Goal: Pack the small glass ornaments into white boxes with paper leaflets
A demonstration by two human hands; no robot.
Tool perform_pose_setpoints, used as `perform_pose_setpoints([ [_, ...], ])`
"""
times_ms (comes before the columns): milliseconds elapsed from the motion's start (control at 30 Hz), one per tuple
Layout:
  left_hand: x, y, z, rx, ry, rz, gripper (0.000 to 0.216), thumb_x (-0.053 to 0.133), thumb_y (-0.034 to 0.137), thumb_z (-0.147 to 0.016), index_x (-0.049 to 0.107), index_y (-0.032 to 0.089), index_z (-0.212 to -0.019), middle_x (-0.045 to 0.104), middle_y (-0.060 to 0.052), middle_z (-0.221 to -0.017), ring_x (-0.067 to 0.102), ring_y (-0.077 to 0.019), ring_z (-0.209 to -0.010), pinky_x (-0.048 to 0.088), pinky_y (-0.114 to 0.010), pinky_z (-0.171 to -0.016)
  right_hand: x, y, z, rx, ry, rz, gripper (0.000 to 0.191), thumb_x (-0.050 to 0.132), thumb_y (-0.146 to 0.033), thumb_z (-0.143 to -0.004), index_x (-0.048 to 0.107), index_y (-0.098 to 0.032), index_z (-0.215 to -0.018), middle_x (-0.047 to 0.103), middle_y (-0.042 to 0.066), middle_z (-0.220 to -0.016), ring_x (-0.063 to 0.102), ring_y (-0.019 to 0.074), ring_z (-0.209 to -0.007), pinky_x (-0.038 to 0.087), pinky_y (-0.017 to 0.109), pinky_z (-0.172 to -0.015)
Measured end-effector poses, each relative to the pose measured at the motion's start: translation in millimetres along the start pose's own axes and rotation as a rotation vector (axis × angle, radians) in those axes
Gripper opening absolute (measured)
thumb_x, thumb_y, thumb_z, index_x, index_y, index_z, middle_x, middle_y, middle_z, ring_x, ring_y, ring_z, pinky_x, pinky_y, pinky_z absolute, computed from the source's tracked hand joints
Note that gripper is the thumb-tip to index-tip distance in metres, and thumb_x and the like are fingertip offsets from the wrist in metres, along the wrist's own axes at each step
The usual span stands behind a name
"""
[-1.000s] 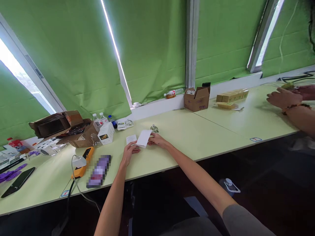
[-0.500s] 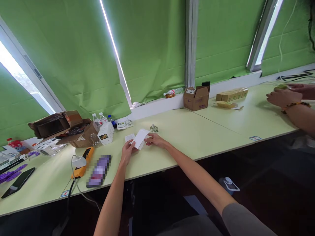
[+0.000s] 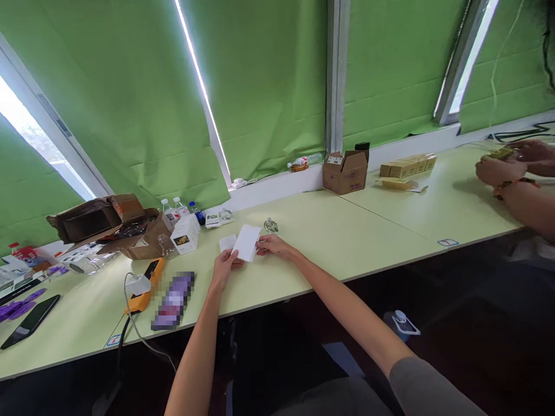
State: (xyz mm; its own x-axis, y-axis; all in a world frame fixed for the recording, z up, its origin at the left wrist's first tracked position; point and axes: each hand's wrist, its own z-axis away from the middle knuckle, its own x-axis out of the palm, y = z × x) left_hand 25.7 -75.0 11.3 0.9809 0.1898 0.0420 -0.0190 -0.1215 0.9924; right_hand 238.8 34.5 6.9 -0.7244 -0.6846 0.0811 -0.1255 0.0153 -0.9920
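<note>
Both of my hands hold a small white flat box (image 3: 247, 242) just above the pale green table (image 3: 338, 237). My left hand (image 3: 224, 269) grips its lower left corner with curled fingers. My right hand (image 3: 272, 246) pinches its right edge. A small white card (image 3: 226, 242) lies on the table just left of the box. A little clear glass object (image 3: 271, 226) sits behind my right hand.
Left of me lie open cardboard boxes (image 3: 93, 219), a white carton (image 3: 186, 234), water bottles (image 3: 173, 211), an orange device with a cable (image 3: 143, 286), a blurred purple item (image 3: 172, 300) and a black phone (image 3: 29, 321). Farther back stand a small brown box (image 3: 346, 172) and yellow boxes (image 3: 407, 167). Another person's hands (image 3: 505, 164) work at the far right.
The white box has been turned slightly in my hands and sits a bit more upright. The other person's hands have shifted a little at the far right.
</note>
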Motion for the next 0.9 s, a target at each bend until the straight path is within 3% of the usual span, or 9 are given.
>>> perform_pose_setpoints([
  [300, 0, -3, -1, 0.007, -0.016, 0.018, 0.041, 0.074, 0.043, -0.073, 0.062, 0.011, -0.095, 0.072, -0.013, -0.088, 0.071, -0.0217, -0.075, 0.058, -0.039, -0.076, 2, -3, 4, 0.007, -0.002, -0.007, 0.031, 0.072, -0.036, -0.081, 0.070, -0.015, -0.105, 0.073, 0.010, -0.095, 0.070, 0.0157, -0.077, 0.057, 0.024, -0.070],
  [500, 1, -1, -1, -0.019, 0.036, 0.091, 0.049, 0.073, 0.040, -0.078, 0.059, 0.010, -0.114, 0.071, -0.016, -0.100, 0.071, -0.0229, -0.080, 0.059, -0.042, -0.078, 5, -12, 9, 0.031, 0.022, -0.063, 0.036, 0.067, -0.041, -0.085, 0.067, -0.015, -0.109, 0.073, 0.012, -0.096, 0.070, 0.0161, -0.078, 0.058, 0.026, -0.071],
  [700, 2, 2, 1, -0.026, -0.056, 0.050, 0.046, 0.073, 0.036, -0.077, 0.064, 0.011, -0.114, 0.070, -0.015, -0.107, 0.070, -0.0214, -0.085, 0.059, -0.039, -0.079, 8, -9, 6, 0.030, 0.080, 0.004, 0.035, 0.076, -0.041, -0.076, 0.070, -0.015, -0.099, 0.073, 0.008, -0.084, 0.067, 0.0135, -0.067, 0.057, 0.023, -0.063],
  [900, 3, 1, 1, 0.006, -0.039, -0.008, 0.041, 0.074, 0.040, -0.076, 0.068, 0.011, -0.105, 0.068, -0.013, -0.111, 0.068, -0.0196, -0.083, 0.060, -0.036, -0.075, 5, -4, 2, 0.021, 0.117, 0.025, 0.038, 0.078, -0.039, -0.074, 0.070, -0.016, -0.103, 0.072, 0.007, -0.082, 0.065, 0.0130, -0.067, 0.055, 0.022, -0.061],
])
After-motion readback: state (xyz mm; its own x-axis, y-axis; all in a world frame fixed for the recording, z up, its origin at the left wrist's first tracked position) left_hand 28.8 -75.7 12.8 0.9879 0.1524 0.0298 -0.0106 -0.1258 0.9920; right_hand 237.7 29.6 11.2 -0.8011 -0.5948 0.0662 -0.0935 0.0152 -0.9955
